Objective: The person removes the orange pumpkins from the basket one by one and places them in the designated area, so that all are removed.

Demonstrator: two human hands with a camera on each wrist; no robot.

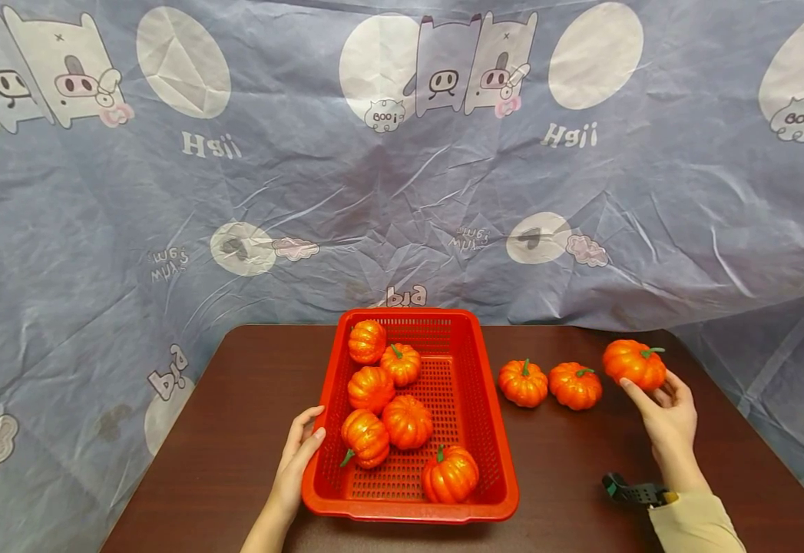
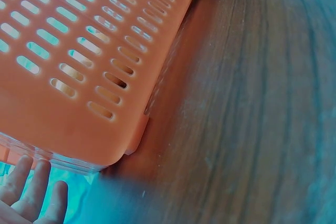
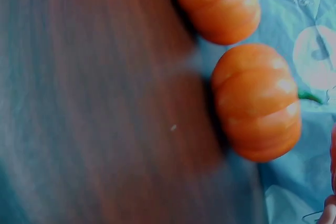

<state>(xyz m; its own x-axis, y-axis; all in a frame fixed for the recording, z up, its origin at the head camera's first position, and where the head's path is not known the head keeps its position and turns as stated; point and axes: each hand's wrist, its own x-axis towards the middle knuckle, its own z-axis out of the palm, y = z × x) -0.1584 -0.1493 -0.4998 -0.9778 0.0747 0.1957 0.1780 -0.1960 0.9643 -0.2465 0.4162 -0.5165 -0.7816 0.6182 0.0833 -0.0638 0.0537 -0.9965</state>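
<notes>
A red plastic basket (image 1: pixel 498 468) with slotted walls stands on the table, several small orange pumpkins (image 1: pixel 407 422) lying in it. At its left side rests my left hand (image 1: pixel 296 453), fingers fairly straight against the basket; the left wrist view shows their tips by the basket wall (image 2: pixel 68 124). My right hand (image 1: pixel 671 418) holds an orange pumpkin (image 1: pixel 630 363) with a green stem at the far right, thumb on its near side. In the right wrist view only a bit of that hand (image 3: pixel 328 213) shows at the edge.
Between the basket and my right hand, two more pumpkins sit on the table, one nearer the basket (image 1: pixel 523 383) and one farther right (image 1: pixel 575 385). The dark brown wooden table (image 1: pixel 236 430) ends at a blue-grey patterned cloth (image 1: pixel 402 184) behind. A black strap (image 1: pixel 633 490) is by the right wrist.
</notes>
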